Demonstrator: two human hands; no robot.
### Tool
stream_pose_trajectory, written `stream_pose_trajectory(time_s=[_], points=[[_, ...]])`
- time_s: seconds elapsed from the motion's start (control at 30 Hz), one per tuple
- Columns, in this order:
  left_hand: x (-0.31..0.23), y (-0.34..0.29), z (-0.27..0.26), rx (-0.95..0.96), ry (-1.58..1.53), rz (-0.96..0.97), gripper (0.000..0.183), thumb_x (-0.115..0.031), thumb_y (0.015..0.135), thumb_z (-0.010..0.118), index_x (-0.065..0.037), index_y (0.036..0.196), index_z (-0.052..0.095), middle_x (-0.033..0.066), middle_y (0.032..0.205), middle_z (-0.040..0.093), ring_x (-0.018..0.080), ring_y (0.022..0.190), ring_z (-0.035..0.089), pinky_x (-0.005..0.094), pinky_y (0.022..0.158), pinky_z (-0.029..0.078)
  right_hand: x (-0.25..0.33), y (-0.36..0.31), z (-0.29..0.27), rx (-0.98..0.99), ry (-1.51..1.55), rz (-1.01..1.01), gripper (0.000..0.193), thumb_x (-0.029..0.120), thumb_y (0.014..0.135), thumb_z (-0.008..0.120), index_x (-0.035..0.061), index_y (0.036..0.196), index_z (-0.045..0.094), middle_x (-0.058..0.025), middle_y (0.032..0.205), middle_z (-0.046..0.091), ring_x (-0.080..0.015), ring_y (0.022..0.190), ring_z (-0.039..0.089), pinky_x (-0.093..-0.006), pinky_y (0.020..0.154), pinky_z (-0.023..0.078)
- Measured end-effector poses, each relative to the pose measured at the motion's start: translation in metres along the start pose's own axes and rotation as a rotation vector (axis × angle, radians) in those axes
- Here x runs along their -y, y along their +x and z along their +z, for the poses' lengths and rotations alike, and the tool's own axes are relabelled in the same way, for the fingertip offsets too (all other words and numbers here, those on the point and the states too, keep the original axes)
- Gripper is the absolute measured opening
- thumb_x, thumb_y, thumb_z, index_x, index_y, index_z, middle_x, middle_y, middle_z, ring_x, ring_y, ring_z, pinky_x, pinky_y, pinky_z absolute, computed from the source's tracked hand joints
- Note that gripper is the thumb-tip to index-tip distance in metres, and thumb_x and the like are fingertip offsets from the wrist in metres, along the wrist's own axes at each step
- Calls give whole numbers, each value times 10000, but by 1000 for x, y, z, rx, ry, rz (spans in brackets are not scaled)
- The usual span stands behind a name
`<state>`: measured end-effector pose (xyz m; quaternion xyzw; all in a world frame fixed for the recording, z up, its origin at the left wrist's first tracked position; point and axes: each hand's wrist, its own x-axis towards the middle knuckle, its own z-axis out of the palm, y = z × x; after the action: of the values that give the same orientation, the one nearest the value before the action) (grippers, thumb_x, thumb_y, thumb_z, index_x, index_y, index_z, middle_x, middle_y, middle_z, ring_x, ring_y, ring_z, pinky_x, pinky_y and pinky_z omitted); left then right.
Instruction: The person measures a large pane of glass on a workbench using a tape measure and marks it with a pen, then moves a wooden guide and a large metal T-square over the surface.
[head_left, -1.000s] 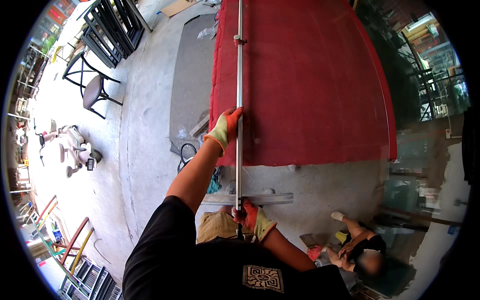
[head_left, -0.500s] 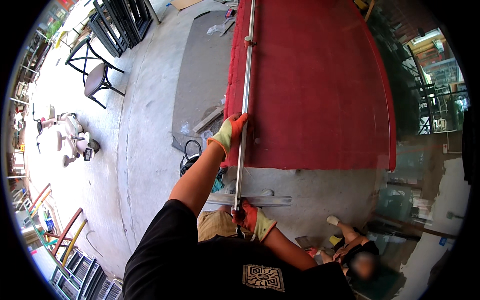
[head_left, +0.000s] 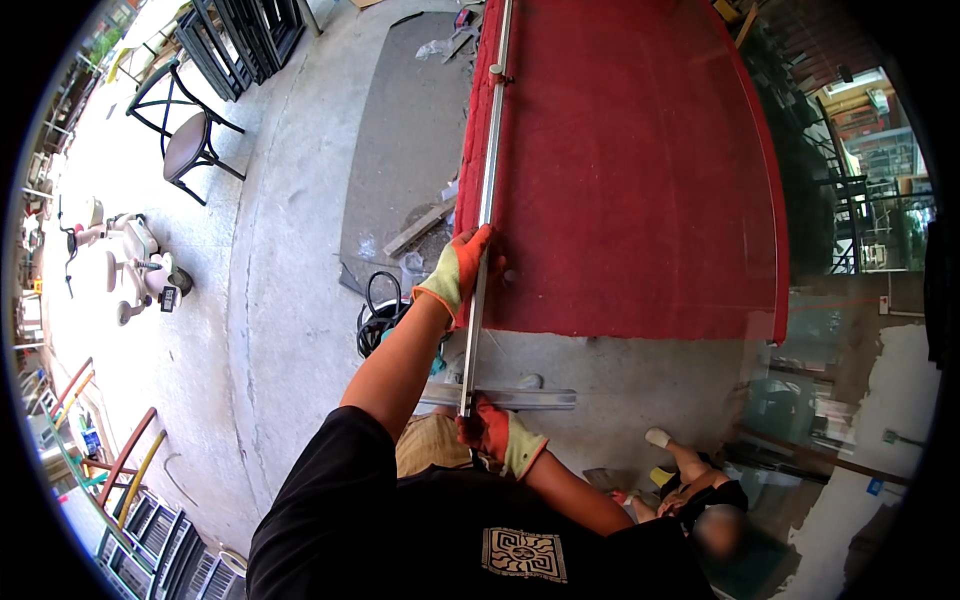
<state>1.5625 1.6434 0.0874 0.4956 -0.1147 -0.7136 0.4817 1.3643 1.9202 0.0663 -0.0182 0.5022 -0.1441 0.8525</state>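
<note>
Metal bar (head_left: pixel 489 170) lengthwise; room rightward

No lettering can be read; at six o'clock the black shirt (head_left: pixel 420 535) bears a square, pale, sun-like emblem (head_left: pixel 524 555).

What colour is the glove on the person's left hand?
The glove is orange and pale yellow; it shows best in the head view.
</note>
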Motion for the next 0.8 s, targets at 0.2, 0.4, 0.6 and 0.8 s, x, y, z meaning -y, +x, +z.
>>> stream_pose_trajectory(time_s=[0.2, 0.4, 0.6, 0.8], points=[[-4, -6, 5, -8, -27, 4, 523, -530, 1006, 699, -82, 1271, 645, 29, 1003, 639, 185, 843, 673, 343, 766, 578, 2, -4, 6, 24, 16, -7, 544, 577, 1091, 508, 80, 1264, 645, -103, 1031, 774, -225, 807, 754, -469, 811, 656], [-6, -4, 7, -53, -1, -8, 519, -551, 1015, 674, -84, 1240, 651, 25, 979, 641, 172, 801, 670, 331, 748, 580, 0, 2, 1, 46, 45, 23, 530, 581, 1081, 531, 98, 1263, 652, -86, 1017, 778, -207, 788, 752, -443, 796, 656], [-7, 6, 12, -126, 115, -7, 447, -498, 1045, 649, -70, 1170, 678, 44, 880, 673, 191, 713, 673, 341, 692, 581, -5, 3, -2, 7, 101, 14, 430, 526, 1102, 528, 159, 1296, 641, -84, 1083, 775, -206, 881, 756, -453, 830, 640], [21, 62, -19, -233, 378, 54, 333, -400, 1069, 634, -76, 1121, 691, 57, 867, 697, 223, 708, 685, 382, 694, 595, -2, 2, 4, 59, 171, 53, 350, 461, 1110, 545, 191, 1322, 610, -103, 1221, 730, -237, 1084, 715, -515, 960, 582]])
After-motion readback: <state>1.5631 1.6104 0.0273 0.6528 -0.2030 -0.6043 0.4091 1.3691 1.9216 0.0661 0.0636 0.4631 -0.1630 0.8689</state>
